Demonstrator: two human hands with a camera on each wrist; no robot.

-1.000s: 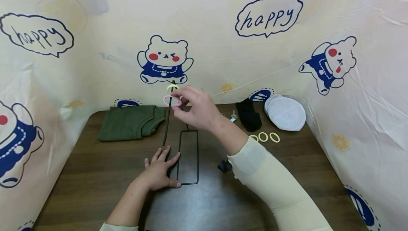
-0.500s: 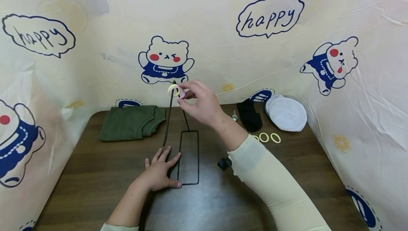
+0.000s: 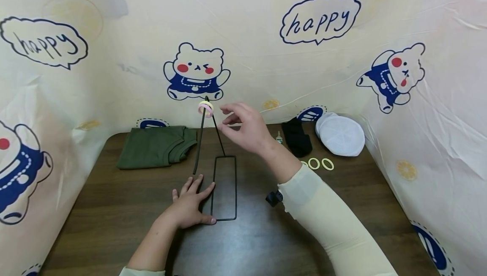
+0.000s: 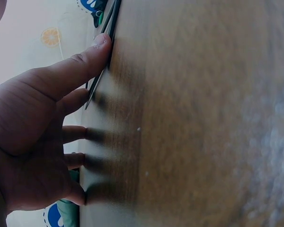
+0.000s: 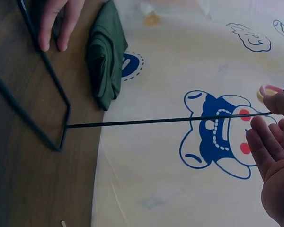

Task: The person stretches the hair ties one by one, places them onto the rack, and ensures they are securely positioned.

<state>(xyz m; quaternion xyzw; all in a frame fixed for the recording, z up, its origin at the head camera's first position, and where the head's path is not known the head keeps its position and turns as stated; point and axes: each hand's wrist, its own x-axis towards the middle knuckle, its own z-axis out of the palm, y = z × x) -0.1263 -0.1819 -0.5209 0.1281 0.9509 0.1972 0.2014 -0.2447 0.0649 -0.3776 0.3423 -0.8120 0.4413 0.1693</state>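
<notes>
Just released high on the black wire stand [image 3: 218, 135], beside a yellow ring [image 3: 207, 102]: pink ring [image 3: 208, 115], apparently now hung. Right of the stand, right hand [image 3: 249, 128], fingers parted; front left, left hand [image 3: 189, 208] spread, touching it.

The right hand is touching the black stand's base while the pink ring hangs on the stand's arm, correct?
Not quite: the head view shows the left hand touching the black stand's base. The pink ring does hang on the stand's arm.
</notes>
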